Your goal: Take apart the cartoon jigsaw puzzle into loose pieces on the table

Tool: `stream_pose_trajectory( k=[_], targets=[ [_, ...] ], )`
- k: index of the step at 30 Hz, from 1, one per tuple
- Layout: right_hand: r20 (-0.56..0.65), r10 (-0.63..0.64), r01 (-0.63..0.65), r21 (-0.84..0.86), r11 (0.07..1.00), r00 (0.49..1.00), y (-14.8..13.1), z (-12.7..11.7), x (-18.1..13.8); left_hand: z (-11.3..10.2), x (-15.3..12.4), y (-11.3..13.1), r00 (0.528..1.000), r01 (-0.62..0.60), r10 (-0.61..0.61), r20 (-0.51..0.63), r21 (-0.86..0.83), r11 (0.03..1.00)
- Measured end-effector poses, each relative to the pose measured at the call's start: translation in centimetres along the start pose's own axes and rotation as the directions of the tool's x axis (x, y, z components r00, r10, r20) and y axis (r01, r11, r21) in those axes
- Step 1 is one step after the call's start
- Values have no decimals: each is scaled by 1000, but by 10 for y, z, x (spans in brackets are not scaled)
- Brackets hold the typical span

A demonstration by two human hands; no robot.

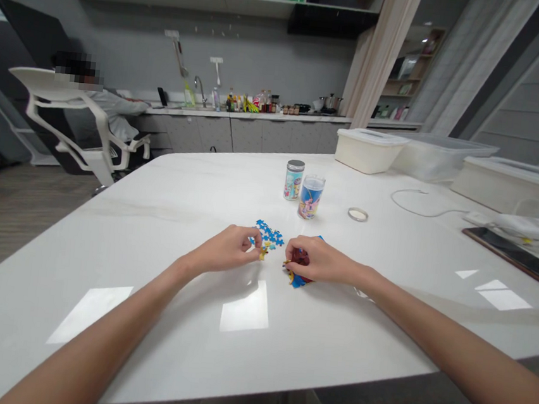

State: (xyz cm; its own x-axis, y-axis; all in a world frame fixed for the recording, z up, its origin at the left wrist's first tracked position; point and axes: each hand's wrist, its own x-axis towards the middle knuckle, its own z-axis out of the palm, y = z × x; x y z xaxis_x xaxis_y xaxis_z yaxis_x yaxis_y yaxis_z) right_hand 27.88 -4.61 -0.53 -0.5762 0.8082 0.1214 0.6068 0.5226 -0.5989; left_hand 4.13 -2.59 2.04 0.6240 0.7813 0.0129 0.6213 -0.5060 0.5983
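Note:
Small jigsaw pieces lie on the white table in front of me. A cluster of blue pieces sits between my hands. My left hand is curled, its fingertips pinching a small yellowish piece at the edge of that cluster. My right hand is closed over a pile of red and blue pieces, fingers bent onto them. Behind the pieces stand two small printed tubes: one with a metal lid and one open.
A loose round lid ring lies right of the tubes. White storage boxes, a white cable and a dark tablet fill the table's right side. A person sits in a white chair at the back left by a kitchen counter.

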Motion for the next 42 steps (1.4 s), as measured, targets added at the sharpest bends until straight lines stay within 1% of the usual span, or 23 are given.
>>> stream_pose_trajectory(
  k=[2, 4, 7, 11, 13, 16, 19, 22, 25, 28, 30, 33, 35, 38, 40, 42],
  targets=[
    [-37, -7, 6, -32, 999, 999, 1, 1, 1, -8, -1, -6, 998, -1, -4, 68, 68, 998],
    [-65, -29, 26, -59, 998, 997, 3, 2, 2, -13, -1, -13, 992, 0, -13, 124, 100, 995],
    [-87, -66, 60, -67, 996, 994, 7, 4, 4, -18, -1, -22, 985, 9, -31, 168, 127, 992],
    [-80, -99, 93, -70, 993, 992, 10, 5, 4, -18, -1, -29, 991, 28, -47, 122, 151, 988],
    [-71, -110, 105, -58, 993, 991, 11, 6, 5, -18, -1, -30, 994, 20, -36, 104, 147, 989],
    [-56, -110, 109, -28, 994, 992, 11, 7, 5, -16, -1, -32, 992, -37, 23, 121, 113, 993],
    [-54, -62, 63, 20, 998, 997, 12, 9, 5, -14, -1, -33, 986, -66, 53, 159, 77, 995],
    [-54, -6, 10, 77, 997, 999, 11, 9, 4, -13, -1, -32, 986, -61, 41, 163, 120, 991],
    [-56, -1, 5, 74, 997, 998, 9, 8, 4, -14, -1, -30, 989, -90, 63, 133, 206, 974],
    [-69, -26, 30, 57, 998, 997, 5, 12, 6, -13, -1, -29, 995, -93, 70, 75, 355, 930],
    [-112, -15, 19, 36, 999, 994, 4, 16, 9, -10, -2, -29, 996, -89, 79, 42, 497, 863],
    [-183, -30, 23, -45, 999, 983, 5, 23, 13, -2, -2, -30, 987, -139, 154, 34, 647, 750],
    [-200, -78, 60, -93, 994, 977, 7, 24, 14, 3, -2, -30, 975, -192, 218, 49, 681, 706],
    [-200, -134, 111, -121, 986, 971, 11, 20, 12, 9, -2, -25, 957, -243, 284, 59, 699, 673],
    [-172, -156, 133, -140, 981, 973, 12, 16, 10, 13, -2, -20, 941, -285, 329, 74, 698, 657],
    [-116, -169, 149, -162, 975, 979, 12, 13, 8, 16, -2, -15, 920, -344, 375, 110, 684, 643]
  ],
)
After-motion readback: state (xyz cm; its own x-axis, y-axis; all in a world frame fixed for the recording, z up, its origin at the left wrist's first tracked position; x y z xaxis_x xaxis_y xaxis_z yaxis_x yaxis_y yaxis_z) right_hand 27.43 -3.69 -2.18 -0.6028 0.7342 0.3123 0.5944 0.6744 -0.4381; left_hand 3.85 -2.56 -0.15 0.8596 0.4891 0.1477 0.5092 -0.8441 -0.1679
